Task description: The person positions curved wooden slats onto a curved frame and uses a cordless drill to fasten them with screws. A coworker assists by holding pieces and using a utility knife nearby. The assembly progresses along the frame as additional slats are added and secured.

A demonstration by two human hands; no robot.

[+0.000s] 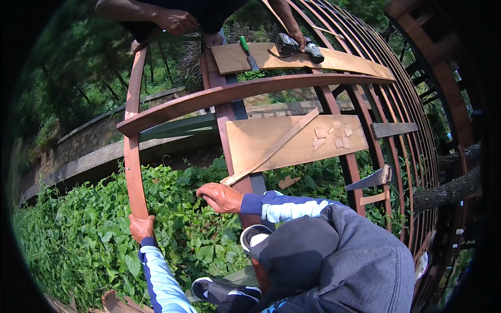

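My left hand (141,228) is wrapped round the lower end of a reddish-brown wooden beam (133,172) on the left. Over the green leaves, my right hand (222,197) has its fingers curled together; whether anything small is in them I cannot make out. It is just below the lower end of a thin wooden strip (282,139), which lies slantwise across a pale board (245,136). Several small wood chips (338,142) sit on that board. A long curved beam (209,97) crosses above, its left end over the beam I hold.
Opposite, another person's hand (298,39) is on a cordless drill (312,52) on a plank (344,58). A green-handled chisel (248,52) lies there too. At right are a handsaw (365,180) and slats (407,151). Open gaps between beams show leaves (177,208) below.
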